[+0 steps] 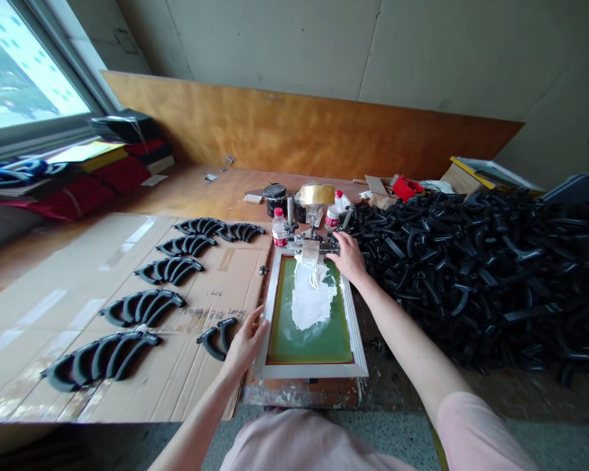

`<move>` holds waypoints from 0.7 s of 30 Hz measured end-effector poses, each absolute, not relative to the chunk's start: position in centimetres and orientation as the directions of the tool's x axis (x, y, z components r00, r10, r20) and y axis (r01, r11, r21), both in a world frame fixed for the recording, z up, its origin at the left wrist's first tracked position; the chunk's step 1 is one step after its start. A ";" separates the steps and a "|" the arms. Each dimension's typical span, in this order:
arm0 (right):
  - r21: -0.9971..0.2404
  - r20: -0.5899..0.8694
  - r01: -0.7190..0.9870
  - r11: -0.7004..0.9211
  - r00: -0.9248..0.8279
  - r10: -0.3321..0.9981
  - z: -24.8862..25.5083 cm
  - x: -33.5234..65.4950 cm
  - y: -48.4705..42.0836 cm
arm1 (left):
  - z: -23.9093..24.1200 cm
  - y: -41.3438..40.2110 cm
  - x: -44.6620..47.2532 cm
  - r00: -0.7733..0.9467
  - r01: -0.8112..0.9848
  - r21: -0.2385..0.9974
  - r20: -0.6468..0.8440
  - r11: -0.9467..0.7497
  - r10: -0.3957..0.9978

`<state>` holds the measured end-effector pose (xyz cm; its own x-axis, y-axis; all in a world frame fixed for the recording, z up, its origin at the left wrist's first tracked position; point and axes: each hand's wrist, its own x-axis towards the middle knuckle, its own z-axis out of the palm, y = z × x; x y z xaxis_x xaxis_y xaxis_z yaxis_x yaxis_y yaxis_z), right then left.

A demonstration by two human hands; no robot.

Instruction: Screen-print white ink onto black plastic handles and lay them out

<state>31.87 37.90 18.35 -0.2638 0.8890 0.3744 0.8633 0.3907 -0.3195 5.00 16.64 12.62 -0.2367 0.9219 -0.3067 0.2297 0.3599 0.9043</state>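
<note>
A screen printing frame (360, 353) with a light metal border lies in front of me. White ink (310, 301) covers the middle of its green mesh. At the left rail, my left hand (245, 340) has its curled fingers against the border. My right hand (349, 256) is by the upper right corner, thumb and fingers apart around the end of a metal clamp (328, 244); firm contact cannot be made out. A squeegee (311, 251) stands at the top of the ink. Two curved black plastic parts (214, 341) lie just left of my left hand.
Rows of curved black parts (112, 356) lie on flattened cardboard (177, 386) to the left. On the right rises a large heap of black parts (451, 281). Behind the frame stand a red-capped bottle (279, 229), a black tub (275, 197) and a tape-wrapped object (317, 193).
</note>
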 end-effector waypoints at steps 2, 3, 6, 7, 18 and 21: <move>-0.236 0.316 0.839 0.491 -0.411 0.855 18.7 28.2 38.5 | 11.4 16.8 5.0 -0.213 0.271 0.899 -0.294 0.345 0.932; -0.206 0.246 0.839 0.504 -0.454 0.857 18.5 26.7 38.4 | 11.0 16.9 4.9 -0.207 0.288 0.895 -0.290 0.341 0.934; -0.165 0.083 0.849 0.502 -0.495 0.865 17.4 24.8 37.3 | 10.3 17.0 4.7 -0.197 0.317 0.881 -0.300 0.350 0.933; -0.165 0.064 0.839 0.518 -0.515 0.855 17.0 25.0 36.7 | 10.2 17.0 4.6 -0.197 0.320 0.878 -0.306 0.357 0.931; -0.203 0.032 0.666 0.718 -0.728 0.685 18.3 28.5 34.3 | 10.1 16.9 4.8 -0.189 0.247 0.901 -0.316 0.357 0.930; -0.183 0.142 0.683 0.707 -0.693 0.707 16.9 27.9 33.3 | 10.0 16.9 4.7 -0.181 0.259 0.897 -0.319 0.358 0.930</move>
<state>27.89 33.27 16.92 -0.6931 0.7067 0.1425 0.6833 0.7069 -0.1826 4.69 16.90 10.04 -0.1807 0.9305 -0.3187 0.2591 0.3576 0.8972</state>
